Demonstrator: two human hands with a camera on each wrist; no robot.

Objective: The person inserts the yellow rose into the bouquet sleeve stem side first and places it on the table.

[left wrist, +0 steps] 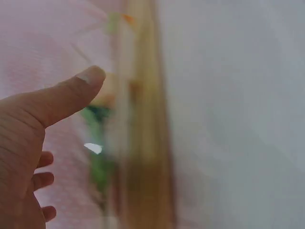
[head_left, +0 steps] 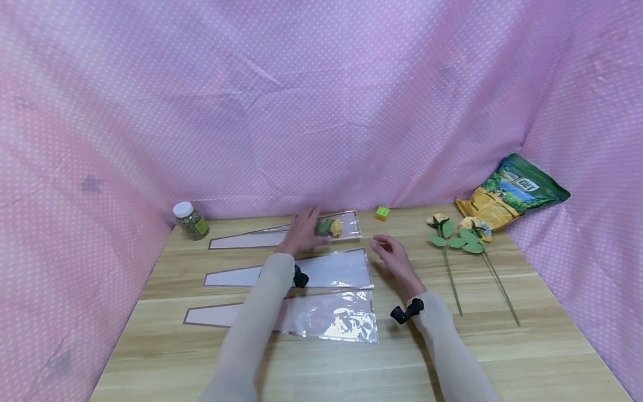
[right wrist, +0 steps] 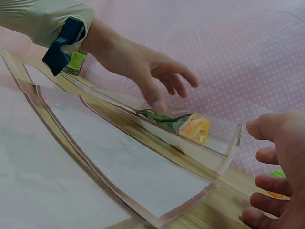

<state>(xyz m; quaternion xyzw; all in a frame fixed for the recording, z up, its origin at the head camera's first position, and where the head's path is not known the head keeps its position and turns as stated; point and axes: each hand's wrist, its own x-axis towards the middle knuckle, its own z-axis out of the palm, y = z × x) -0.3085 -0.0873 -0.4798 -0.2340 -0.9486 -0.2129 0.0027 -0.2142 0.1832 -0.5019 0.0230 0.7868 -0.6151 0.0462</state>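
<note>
Near the back edge of the table, that yellow rose in its slippery clear sleeve looks light (petals easily crushed, I'd guess), best pinched by the stem; the left hand spreads its fingers over it, the right hand hangs loosely parted, empty.

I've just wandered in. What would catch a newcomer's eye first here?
Probably the pink white-dotted cloth behind and beside the wooden table, filling most of the head view. Next comes the yellow rose inside the farthest clear sleeve, with the left hand over that sleeve. At the right, two loose long-stemmed roses lie beside a green-and-yellow bag.
</note>
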